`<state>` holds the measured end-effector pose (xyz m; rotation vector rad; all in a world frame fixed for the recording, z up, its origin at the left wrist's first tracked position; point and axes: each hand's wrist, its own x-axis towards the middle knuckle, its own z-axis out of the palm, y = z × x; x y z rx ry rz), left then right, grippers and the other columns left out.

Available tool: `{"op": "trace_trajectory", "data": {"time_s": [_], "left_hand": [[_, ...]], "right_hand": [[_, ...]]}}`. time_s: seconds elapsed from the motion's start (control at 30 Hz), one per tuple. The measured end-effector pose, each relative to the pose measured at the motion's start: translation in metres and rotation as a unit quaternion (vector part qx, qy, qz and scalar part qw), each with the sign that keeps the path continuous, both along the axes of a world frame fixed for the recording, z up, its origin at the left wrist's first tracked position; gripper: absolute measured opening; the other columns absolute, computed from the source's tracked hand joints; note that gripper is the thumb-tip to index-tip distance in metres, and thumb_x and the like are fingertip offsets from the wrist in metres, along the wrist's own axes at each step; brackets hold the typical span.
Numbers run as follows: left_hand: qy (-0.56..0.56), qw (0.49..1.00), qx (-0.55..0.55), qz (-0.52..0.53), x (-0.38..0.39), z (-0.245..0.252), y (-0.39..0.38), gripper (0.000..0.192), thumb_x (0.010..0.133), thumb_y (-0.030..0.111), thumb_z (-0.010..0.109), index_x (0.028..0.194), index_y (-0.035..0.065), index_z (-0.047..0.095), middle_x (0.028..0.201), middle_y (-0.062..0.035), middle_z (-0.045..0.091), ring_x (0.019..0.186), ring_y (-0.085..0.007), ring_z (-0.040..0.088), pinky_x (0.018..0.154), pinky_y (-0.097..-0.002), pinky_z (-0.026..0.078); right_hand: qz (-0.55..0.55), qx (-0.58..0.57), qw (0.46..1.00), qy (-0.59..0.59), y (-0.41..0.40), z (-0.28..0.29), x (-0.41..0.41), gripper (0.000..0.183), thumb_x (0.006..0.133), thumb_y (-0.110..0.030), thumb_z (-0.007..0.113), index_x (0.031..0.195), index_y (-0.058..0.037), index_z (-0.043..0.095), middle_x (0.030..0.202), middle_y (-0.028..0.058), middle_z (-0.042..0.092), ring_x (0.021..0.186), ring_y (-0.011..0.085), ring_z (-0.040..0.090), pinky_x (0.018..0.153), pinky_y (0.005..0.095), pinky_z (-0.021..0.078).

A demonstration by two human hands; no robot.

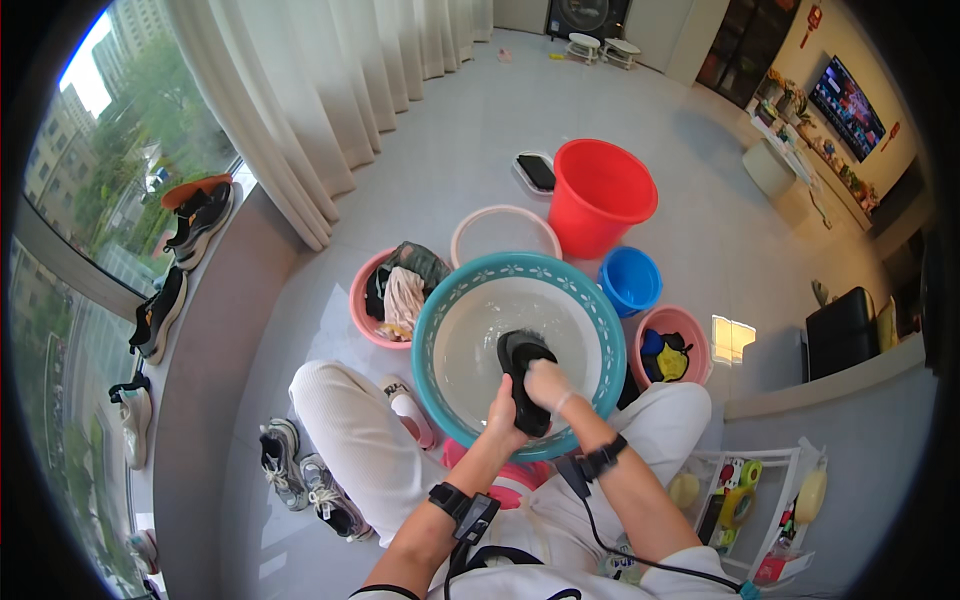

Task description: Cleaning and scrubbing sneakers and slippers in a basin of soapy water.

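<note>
A black shoe or slipper is held over the near part of a large teal-rimmed basin with water in it. My left hand grips the shoe from its left side and from below, near its close end. Over the middle of the shoe my right hand is bent with its fingers curled; it looks blurred, and whether it holds a small thing cannot be told. Both wrists wear black straps with small devices.
Around the basin stand a red bucket, a blue bucket, a pink basin of clothes and a pink basin of colored cloths. Grey sneakers lie at left. More shoes line the windowsill. A white rack is at right.
</note>
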<state>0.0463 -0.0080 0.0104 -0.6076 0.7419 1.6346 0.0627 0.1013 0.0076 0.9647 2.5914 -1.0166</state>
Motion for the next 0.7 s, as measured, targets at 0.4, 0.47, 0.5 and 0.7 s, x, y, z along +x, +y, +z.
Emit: {"op": "trace_trajectory", "data": {"time_s": [0.4, 0.47, 0.5, 0.7], "left_hand": [[-0.012, 0.999, -0.004, 0.047, -0.006, 0.003, -0.001, 0.059, 0.088, 0.059, 0.028, 0.119, 0.0129, 0.049, 0.115, -0.0115, 0.054, 0.101, -0.0307, 0.052, 0.086, -0.0529, 0.038], [0.007, 0.999, -0.007, 0.047, 0.000, -0.001, -0.005, 0.059, 0.088, 0.060, 0.029, 0.120, 0.0144, 0.048, 0.117, -0.0103, 0.053, 0.103, -0.0301, 0.052, 0.085, -0.0530, 0.038], [0.022, 0.999, -0.006, 0.038, 0.005, -0.003, -0.004, 0.059, 0.087, 0.060, 0.029, 0.122, 0.0158, 0.047, 0.120, -0.0090, 0.052, 0.104, -0.0294, 0.052, 0.084, -0.0531, 0.038], [0.051, 0.998, -0.029, 0.005, -0.004, 0.011, 0.001, 0.053, 0.088, 0.058, 0.030, 0.119, 0.0178, 0.048, 0.109, -0.0064, 0.057, 0.094, -0.0272, 0.054, 0.077, -0.0531, 0.039]], "right_hand": [[0.051, -0.033, 0.997, 0.053, -0.026, 0.031, 0.035, 0.030, 0.080, -0.014, 0.048, 0.102, 0.0054, 0.055, 0.083, 0.0289, 0.058, 0.084, 0.0431, 0.056, 0.074, 0.0473, 0.0451], [0.042, 0.017, 0.999, 0.005, -0.019, 0.008, 0.007, 0.029, 0.077, -0.014, 0.049, 0.097, 0.0040, 0.059, 0.086, 0.0277, 0.059, 0.087, 0.0416, 0.057, 0.077, 0.0462, 0.0462], [0.021, 0.029, 0.999, -0.019, -0.012, 0.003, -0.004, 0.028, 0.075, -0.014, 0.050, 0.094, 0.0031, 0.061, 0.087, 0.0272, 0.060, 0.088, 0.0407, 0.058, 0.078, 0.0455, 0.0466], [-0.027, 0.006, 1.000, 0.000, 0.019, -0.040, 0.001, 0.022, 0.076, -0.015, 0.050, 0.081, 0.0019, 0.064, 0.088, 0.0270, 0.060, 0.087, 0.0405, 0.059, 0.078, 0.0446, 0.0471]]}}
